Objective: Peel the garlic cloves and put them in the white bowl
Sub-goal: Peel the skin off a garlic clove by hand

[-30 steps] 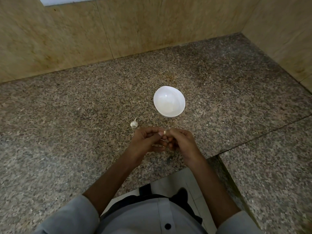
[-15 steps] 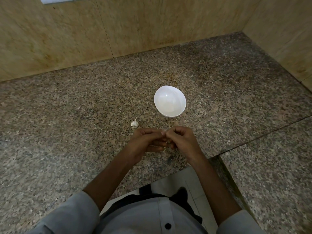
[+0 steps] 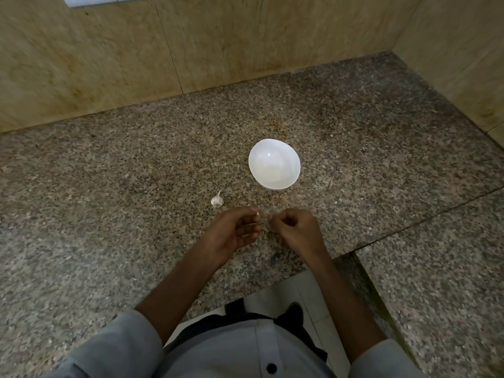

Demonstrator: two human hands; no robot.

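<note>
A white bowl (image 3: 274,165) stands on the granite counter (image 3: 109,186), and nothing shows inside it. A small garlic bulb (image 3: 217,200) lies to its lower left. Below the bowl, my left hand (image 3: 234,230) pinches a small pale garlic clove (image 3: 257,214) at its fingertips. My right hand (image 3: 296,227) is just to the right with its fingers curled, pinching a thin bit of skin that is hard to make out. A few scraps of peel (image 3: 266,235) lie on the counter between the hands.
Beige stone walls (image 3: 245,45) close the counter at the back and on the right. The counter's front edge (image 3: 245,293) runs just below my hands, with a step down to the right slab (image 3: 436,268). My grey shirt fills the bottom.
My hands were pressed together around the clove; now they have drawn slightly apart, the left keeping the clove and the right pulling away to the right.
</note>
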